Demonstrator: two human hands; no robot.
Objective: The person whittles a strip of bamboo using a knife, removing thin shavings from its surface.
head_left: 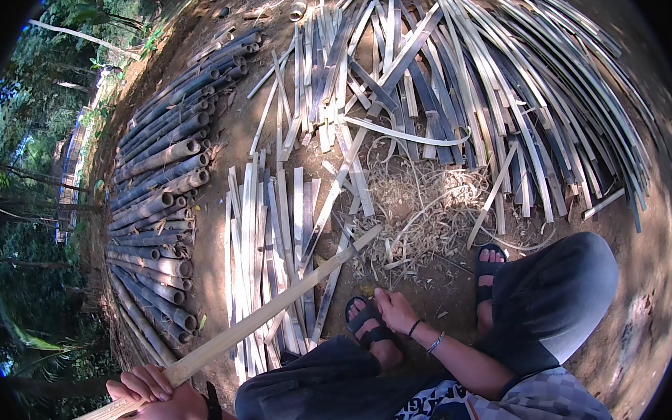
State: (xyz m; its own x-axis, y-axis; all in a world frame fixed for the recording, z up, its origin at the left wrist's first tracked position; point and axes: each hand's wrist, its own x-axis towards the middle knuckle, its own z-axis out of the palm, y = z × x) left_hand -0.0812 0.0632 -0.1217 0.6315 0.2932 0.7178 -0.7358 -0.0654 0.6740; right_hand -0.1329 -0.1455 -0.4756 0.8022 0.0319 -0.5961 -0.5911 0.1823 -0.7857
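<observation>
I'm watching a person who is sitting on the ground, with one pale strip (265,307) lying at a long slant between the two hands. The left hand (157,403) is closing around it near its lower end, fingers wrapping over the top, and a short stub is jutting out past the fist. From there the strip is running up and to the right, passing above the left knee and in front of a bundle (250,254) of similar strips on the ground. Its far end is reaching beyond the right hand (396,312), which is curling into a loose fist lower down, apart from the wood. I cannot tell for sure what that hand is gripping; a thin dark blade (347,234) is showing by the strip's far end, and its lower part is hard to make out.

Curly shavings (421,220) are lying in a heap just beyond the sandals (369,316). Farther off, a broad pile (577,118) of long strips is fanning out to the right, while dark round poles (163,174) are resting in a row on the left, beside the trees (30,306).
</observation>
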